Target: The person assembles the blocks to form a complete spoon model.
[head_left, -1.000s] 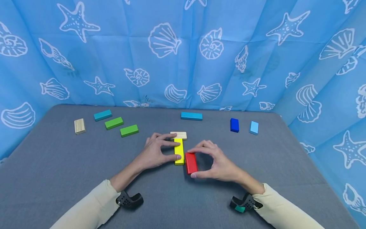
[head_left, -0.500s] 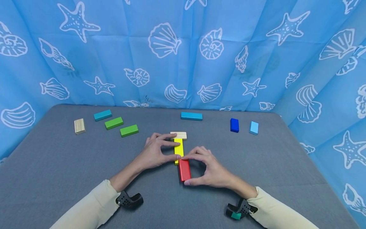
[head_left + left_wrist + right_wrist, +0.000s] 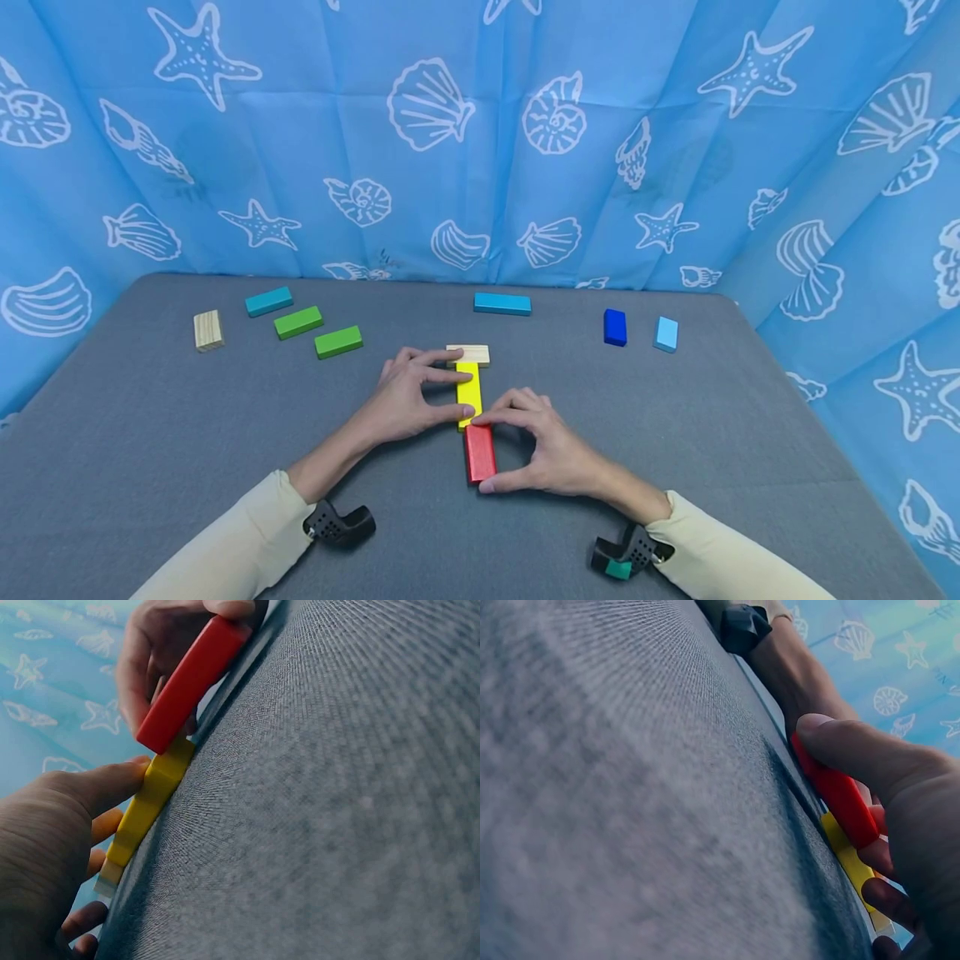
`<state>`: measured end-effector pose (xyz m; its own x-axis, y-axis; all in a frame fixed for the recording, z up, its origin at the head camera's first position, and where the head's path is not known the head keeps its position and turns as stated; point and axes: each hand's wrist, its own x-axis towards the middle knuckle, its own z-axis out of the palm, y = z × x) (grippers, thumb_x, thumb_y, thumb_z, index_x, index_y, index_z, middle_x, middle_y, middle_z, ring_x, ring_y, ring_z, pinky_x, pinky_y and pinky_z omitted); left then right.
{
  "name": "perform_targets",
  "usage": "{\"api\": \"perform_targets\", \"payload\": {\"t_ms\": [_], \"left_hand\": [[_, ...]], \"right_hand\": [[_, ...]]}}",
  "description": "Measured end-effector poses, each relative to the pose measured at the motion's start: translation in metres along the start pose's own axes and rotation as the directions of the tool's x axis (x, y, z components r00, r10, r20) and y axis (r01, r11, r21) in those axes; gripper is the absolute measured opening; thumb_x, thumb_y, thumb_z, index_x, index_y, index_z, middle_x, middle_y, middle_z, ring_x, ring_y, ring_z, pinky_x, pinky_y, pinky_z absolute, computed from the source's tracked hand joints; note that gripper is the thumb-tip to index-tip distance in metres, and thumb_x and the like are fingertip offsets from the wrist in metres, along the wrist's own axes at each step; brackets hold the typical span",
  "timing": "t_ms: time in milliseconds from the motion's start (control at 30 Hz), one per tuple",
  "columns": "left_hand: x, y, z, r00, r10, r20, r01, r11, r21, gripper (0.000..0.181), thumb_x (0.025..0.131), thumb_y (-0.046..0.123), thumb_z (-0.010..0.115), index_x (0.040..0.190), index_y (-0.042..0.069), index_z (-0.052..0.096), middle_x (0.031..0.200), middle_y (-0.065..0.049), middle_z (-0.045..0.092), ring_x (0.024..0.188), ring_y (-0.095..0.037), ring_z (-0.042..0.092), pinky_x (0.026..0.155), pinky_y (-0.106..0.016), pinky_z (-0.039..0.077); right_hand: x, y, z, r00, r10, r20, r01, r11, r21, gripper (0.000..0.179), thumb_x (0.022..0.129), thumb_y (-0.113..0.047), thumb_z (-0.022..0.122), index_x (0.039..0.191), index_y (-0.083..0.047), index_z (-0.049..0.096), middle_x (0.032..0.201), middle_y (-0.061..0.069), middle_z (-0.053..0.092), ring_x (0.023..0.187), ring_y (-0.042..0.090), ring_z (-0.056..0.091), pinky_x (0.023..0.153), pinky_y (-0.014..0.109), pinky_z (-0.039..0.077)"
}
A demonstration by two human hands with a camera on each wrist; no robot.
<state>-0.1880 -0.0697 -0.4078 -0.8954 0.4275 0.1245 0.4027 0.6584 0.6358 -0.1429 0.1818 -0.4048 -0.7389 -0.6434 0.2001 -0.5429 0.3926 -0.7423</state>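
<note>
A yellow block (image 3: 468, 393) lies lengthwise on the grey cloth, its far end at a plain wooden block (image 3: 482, 356) set crosswise, forming a T. My left hand (image 3: 405, 402) rests its thumb and fingers, fairly straight, on the yellow block. With thumb and fingertips at opposite ends, my right hand (image 3: 558, 454) pinches a red block (image 3: 481, 455). In the left wrist view the red block (image 3: 191, 682) is tilted and raised off the cloth, its lower end right at the near end of the yellow block (image 3: 148, 799).
Farther left lie a plain wooden block (image 3: 208, 331), a teal block (image 3: 268, 302) and two green blocks (image 3: 298, 323). Another teal block (image 3: 502, 305) lies at the back middle. At right are a dark blue block (image 3: 615, 327) and a light blue block (image 3: 665, 334). A blue shell-print curtain (image 3: 480, 167) hangs behind.
My right hand has carried the red block left and nearer me, from beside the yellow block to its near end. The left hand has stayed on the yellow block.
</note>
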Motion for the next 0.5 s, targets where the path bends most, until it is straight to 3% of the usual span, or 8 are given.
{"api": "perform_targets", "payload": {"t_ms": [500], "left_hand": [[0.0,-0.0009,0.0002,1.0,0.011,-0.004,-0.011,1.0,-0.005,0.047,0.081,0.047,0.083,0.123,0.027,0.076,0.149,0.006,0.053,0.128,-0.027,0.039,0.097,-0.054,0.029]], "right_hand": [[0.0,0.0005,0.0056,0.999,-0.034,-0.011,0.033,0.994,-0.108,0.065,0.073,-0.047,0.09,0.132,-0.027,0.068,0.117,-0.015,0.055,0.11,0.01,0.047,0.092,0.047,0.03]]}}
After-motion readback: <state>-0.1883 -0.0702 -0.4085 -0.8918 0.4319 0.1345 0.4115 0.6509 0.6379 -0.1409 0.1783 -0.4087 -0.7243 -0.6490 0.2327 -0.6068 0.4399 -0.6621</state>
